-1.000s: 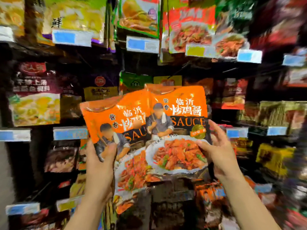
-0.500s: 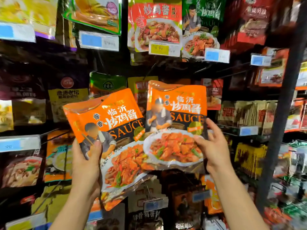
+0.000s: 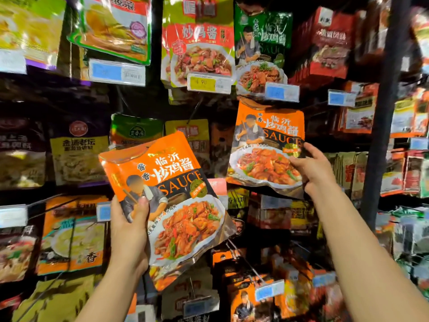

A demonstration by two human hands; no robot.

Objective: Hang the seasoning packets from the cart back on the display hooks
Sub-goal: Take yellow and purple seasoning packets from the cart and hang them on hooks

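Your right hand (image 3: 312,169) has lifted glossy orange sauce packet (image 3: 267,145) away from left hand's (image 3: 128,228) twin packet (image 3: 167,198); fingers clamped on each. Hanging step: next, thread hole onto hook.

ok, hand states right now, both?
Left hand: grips a tilted orange sauce packet.
Right hand: pinches a second orange packet.

Two orange sauce packets (image 3: 162,194) (image 3: 267,147) with black bands, white lettering, red-orange dish pictures
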